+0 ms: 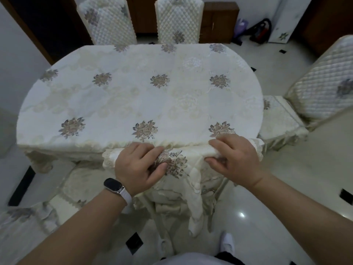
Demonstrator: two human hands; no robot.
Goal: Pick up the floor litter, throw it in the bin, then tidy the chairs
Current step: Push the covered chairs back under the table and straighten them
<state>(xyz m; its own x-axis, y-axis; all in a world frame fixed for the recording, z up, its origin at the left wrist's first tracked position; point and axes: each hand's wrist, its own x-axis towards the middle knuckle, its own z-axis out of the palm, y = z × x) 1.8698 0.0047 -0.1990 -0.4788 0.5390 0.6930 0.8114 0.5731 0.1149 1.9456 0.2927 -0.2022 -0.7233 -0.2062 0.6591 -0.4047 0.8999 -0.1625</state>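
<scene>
1. Both hands are on the top rail of the near chair [193,169], which stands right against the table [133,92]'s front edge.
2. The left hand [139,163] curls over the rail, thumb underneath, pinching the loose cover. The right hand [235,157] does the same further along, fingers bunching the fabric.
3. This looks like the chair-tidying stage. I see no litter on the floor [286,178], only dark tile insets.
4. To do it well, I'd grip the solid rail through the cloth rather than the cloth alone, since the cover is slack and could slide or pull off.
5. Push evenly with both hands so the chair goes in square, and watch that the hanging tablecloth fringe doesn't get trapped behind the chair back.
6. The two far chairs [178,20] already sit tucked in. The right chair [321,83] stands apart from the table and angled, so it likely needs doing next. Another covered seat [24,222] shows at the lower left, too blurred to judge.
7. Containers: no bin is in view. A purple bag [241,25] sits by the far wall; I can't tell what is inside.
</scene>
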